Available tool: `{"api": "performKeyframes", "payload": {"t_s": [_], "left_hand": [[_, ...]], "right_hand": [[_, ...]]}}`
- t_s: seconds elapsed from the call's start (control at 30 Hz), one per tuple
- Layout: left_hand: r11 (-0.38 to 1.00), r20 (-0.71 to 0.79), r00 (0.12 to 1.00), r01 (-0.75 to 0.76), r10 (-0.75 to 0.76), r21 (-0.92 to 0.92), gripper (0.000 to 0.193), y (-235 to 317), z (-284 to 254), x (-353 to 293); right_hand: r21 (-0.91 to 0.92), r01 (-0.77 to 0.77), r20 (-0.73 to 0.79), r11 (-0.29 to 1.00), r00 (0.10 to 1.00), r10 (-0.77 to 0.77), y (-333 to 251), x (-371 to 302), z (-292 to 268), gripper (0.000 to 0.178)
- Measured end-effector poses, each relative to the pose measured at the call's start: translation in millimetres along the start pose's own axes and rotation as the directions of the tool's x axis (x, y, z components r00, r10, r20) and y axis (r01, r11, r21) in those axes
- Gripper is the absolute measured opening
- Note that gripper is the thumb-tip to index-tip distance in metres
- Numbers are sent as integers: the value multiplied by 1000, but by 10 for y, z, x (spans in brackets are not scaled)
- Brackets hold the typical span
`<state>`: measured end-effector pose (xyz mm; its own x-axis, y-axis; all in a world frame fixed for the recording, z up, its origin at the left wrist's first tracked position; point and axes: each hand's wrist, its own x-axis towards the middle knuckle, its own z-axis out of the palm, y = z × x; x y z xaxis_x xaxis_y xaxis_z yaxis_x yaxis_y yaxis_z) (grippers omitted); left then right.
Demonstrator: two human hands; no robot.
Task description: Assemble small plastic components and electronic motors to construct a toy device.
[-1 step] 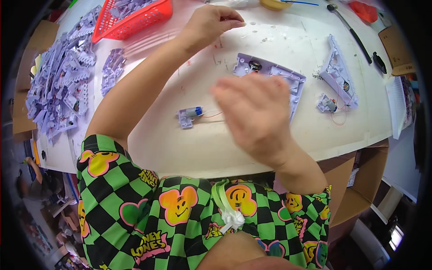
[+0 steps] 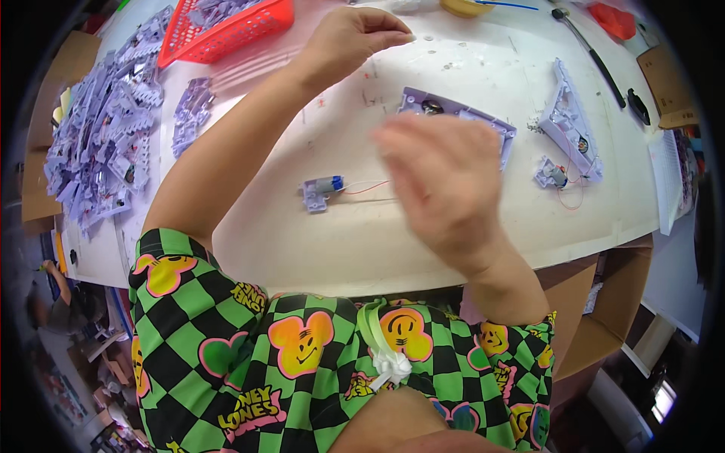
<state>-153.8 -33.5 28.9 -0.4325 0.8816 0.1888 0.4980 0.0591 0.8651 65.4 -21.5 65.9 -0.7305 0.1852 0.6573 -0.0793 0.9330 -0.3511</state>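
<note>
My left hand (image 2: pixel 355 34) reaches to the far side of the white table, thumb and fingertips pinched together; whatever they hold is too small to make out. Small clear bits lie just right of those fingertips. Blurred by motion, my right hand (image 2: pixel 453 181) hovers in front of a lavender plastic casing (image 2: pixel 495 134) and hides much of it. A round dark part shows inside that casing. To the left of my right hand lies a small motor (image 2: pixel 329 183) in a lavender bracket. Its red and white wires run toward the right hand.
Another lavender casing (image 2: pixel 565 124) with a wired motor (image 2: pixel 555 175) lies at the right. Casings pile up (image 2: pixel 102 143) at the left, near a red basket (image 2: pixel 226 38). A black-handled tool (image 2: pixel 596 64) and yellow bowl (image 2: pixel 466 7) lie farther back; a cardboard box (image 2: pixel 604 309) stands below the table edge.
My right hand has shifted slightly to the right, still blurred. The left hand keeps its pinch in nearly the same place.
</note>
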Motion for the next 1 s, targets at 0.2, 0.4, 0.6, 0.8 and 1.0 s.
{"api": "performKeyframes", "payload": {"t_s": [0.2,0.4,0.6,0.8,1.0], "left_hand": [[692,396,889,435,-230,-576,22,502,-262,-737],[664,394,874,475,-283,-577,21,587,-324,-1205],[490,525,822,558,-219,-669,19,298,-319,-1286],[873,91,986,164,-137,-459,28,386,-354,-1473],[899,27,973,-223,229,377,44,144,-237,-1506]], "right_hand": [[216,-160,-166,963,966,198,103,99,-73,30],[68,92,-156,993,984,-80,33,121,45,22],[-52,159,18,986,987,-158,-151,132,63,21],[-31,175,79,984,982,-172,-49,102,149,18],[-37,121,179,992,977,-112,80,16,277,19]]}}
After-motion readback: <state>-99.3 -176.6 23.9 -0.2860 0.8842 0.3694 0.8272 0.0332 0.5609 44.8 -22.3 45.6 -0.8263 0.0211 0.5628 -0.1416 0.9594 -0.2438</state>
